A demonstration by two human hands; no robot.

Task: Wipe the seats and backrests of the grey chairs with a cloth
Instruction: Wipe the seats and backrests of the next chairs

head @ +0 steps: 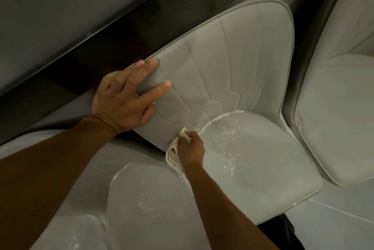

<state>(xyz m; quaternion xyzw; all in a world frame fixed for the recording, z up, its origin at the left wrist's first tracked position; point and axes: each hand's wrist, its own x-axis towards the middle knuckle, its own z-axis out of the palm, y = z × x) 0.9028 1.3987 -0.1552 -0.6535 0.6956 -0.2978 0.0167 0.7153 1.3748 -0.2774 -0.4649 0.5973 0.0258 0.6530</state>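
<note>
A grey padded chair fills the middle of the view, its stitched backrest (226, 63) rising above the seat (259, 158). White specks and powder lie on the seat and along the seam. My left hand (125, 96) grips the left edge of the backrest, fingers curled over its front. My right hand (191, 147) holds a bunched cream cloth (173, 153) against the seam where the backrest's lower left meets the seat.
A second grey chair (340, 108) stands close on the right. Another grey seat (145, 205) with white specks lies at the lower left under my arms. A dark table edge (121, 27) runs diagonally behind the backrests. Pale floor tiles (334, 219) show at lower right.
</note>
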